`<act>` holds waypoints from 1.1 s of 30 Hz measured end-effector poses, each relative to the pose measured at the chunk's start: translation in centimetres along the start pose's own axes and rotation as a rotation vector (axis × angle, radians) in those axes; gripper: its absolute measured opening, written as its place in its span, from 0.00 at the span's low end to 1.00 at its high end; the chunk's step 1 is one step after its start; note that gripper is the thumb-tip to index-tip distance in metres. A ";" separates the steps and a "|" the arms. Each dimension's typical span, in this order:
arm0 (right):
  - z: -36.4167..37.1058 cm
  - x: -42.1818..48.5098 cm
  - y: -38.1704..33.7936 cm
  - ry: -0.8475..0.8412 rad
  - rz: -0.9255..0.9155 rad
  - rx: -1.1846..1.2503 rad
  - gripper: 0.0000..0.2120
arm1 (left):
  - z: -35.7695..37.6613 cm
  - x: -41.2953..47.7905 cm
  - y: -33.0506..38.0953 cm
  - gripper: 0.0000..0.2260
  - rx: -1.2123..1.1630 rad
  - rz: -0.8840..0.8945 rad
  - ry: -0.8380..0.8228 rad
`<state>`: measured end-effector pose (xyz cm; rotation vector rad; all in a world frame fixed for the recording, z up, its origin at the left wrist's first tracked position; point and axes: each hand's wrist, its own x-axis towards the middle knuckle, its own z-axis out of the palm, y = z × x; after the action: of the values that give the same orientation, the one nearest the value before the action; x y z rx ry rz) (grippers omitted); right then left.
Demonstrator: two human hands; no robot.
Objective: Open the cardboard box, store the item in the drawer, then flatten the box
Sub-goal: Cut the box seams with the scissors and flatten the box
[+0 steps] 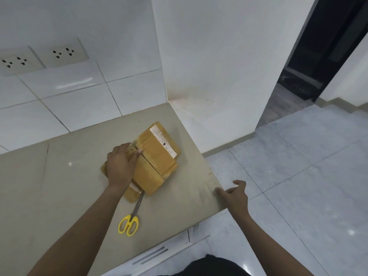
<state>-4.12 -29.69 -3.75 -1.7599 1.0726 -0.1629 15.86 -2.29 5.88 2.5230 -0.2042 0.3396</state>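
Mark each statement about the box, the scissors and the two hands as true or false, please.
1. The left hand rests on the cardboard box. True.
2. The scissors are held in the right hand. False: they lie on the counter, blades under the box's near edge, and the right hand is empty at the counter's edge.
3. The scissors have yellow handles. True.
4. The box lies on the floor. False: it lies on the counter.
5. A white label is on top of the box. True.
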 end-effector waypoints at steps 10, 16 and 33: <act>0.5 -1.0 -2.4 0.190 -0.251 -0.541 0.46 | -0.4 -1.2 2.0 0.23 -0.115 -0.079 0.062; 4.4 -4.0 -8.0 -0.140 -0.758 -0.123 0.24 | -1.5 -1.9 2.6 0.26 -0.272 -0.077 0.008; 8.1 -0.2 -14.7 -0.346 -0.571 0.015 0.09 | -3.9 -1.8 -3.0 0.31 -0.516 -0.333 -0.086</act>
<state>8.81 -22.82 4.39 -1.9530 0.3059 -0.2053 14.02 2.47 6.89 2.0142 0.0897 0.0340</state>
